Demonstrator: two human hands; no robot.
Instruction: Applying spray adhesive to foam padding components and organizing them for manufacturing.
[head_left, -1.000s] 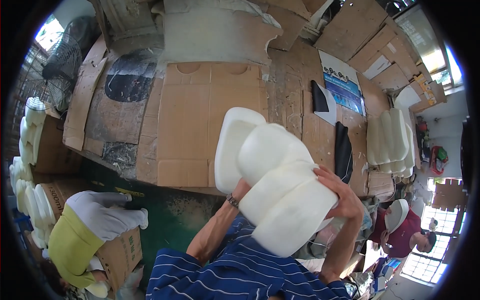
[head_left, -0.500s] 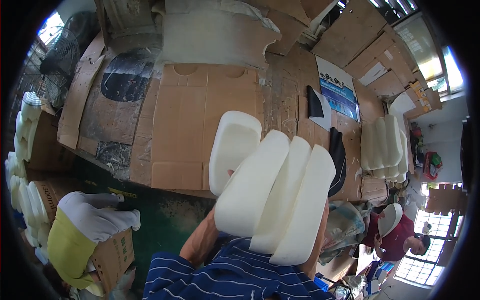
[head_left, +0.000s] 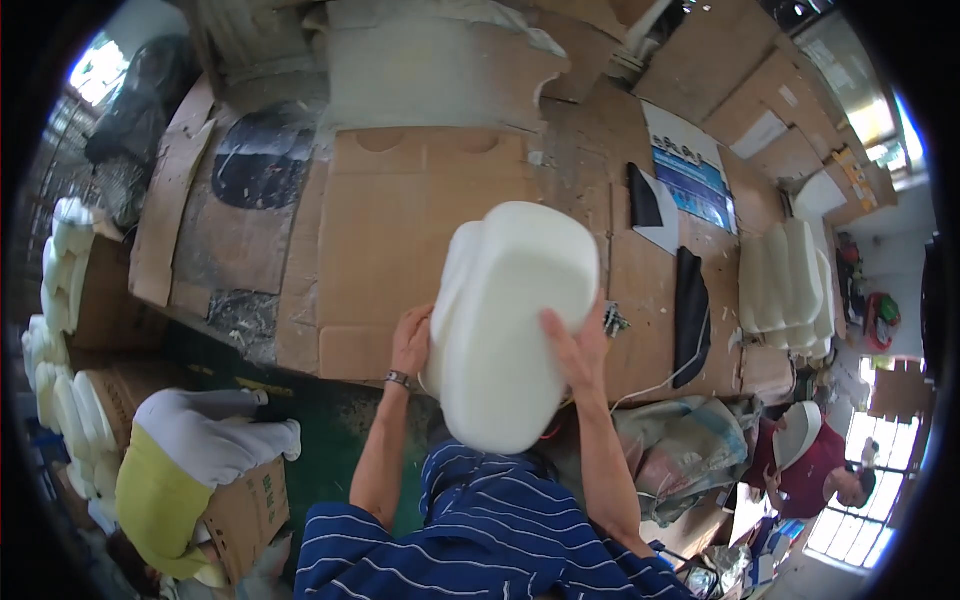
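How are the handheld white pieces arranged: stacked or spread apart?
Stacked: the white pieces overlap closely between the left hand and right hand.

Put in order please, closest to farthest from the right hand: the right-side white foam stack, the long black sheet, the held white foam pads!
In the head view, from the right hand:
1. Held white foam pads: touching it.
2. Long black sheet: to its right.
3. Right-side white foam stack: farther right.
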